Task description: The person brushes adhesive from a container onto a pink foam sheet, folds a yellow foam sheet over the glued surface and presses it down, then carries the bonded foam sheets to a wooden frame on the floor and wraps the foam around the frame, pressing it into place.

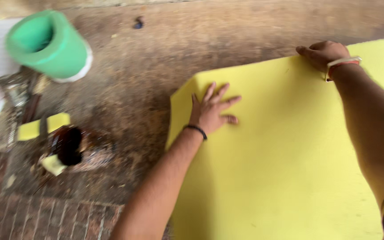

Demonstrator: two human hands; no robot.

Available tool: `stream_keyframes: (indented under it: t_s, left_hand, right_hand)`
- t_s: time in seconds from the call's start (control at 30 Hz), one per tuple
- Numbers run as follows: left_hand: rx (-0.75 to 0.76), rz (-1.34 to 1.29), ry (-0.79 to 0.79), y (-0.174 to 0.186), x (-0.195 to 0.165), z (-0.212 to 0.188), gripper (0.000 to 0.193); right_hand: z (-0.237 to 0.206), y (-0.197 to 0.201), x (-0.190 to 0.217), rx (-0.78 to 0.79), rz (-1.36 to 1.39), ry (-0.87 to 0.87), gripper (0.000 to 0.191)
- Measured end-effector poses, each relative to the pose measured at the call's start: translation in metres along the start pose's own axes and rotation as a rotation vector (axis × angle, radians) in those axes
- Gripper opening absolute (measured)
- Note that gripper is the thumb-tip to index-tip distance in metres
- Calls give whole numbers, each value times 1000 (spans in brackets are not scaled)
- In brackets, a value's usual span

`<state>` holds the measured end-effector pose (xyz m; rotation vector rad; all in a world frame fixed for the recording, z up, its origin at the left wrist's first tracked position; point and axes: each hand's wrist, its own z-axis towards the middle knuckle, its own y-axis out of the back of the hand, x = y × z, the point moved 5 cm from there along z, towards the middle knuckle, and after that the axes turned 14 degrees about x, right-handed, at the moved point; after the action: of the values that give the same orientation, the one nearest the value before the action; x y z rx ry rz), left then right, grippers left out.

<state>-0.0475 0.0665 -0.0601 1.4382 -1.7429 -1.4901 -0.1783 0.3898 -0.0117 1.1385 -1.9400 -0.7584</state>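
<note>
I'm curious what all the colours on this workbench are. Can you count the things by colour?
Yellow: 3, the big foam sheet under both hands and two small foam scraps
Green: 1, the roll
Dark brown: 1, the glossy pot
Total: 5

Worn brown floor [156,53] – dirty, brick pattern at lower left. Big yellow sheet [281,169] lies flat at right. Green roll [50,44] at upper left. Small yellow scraps [34,128] and dark tin [70,144] at left – near each other.
</note>
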Motion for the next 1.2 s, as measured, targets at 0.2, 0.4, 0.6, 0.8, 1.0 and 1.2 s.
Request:
stream_keyframes:
  t_s: [0.2,0.4,0.6,0.8,1.0,1.2]
  left_hand:
    - [52,102,-63,59,-102,116,91]
    - [-69,83,-18,57,-197,169,69]
    - [-177,61,-185,-52,-281,26,71]
    - [-392,130,202,-138,-292,-186,85]
    - [-287,-306,359,-164,-269,-187,85]
    - [-55,-121,422,-102,-180,-169,87]
  right_hand:
    - [-57,27,-194,-167,-12,-85,66]
    - [-111,3,-300,-334,180,-399,73]
    - [-135,13,-330,-218,192,-319,78]
    - [-153,13,-375,-162,70,-401,86]
    - [-157,5,-382,-283,18,-235,85]
    - [-226,-43,-378,-245,145,-296,80]
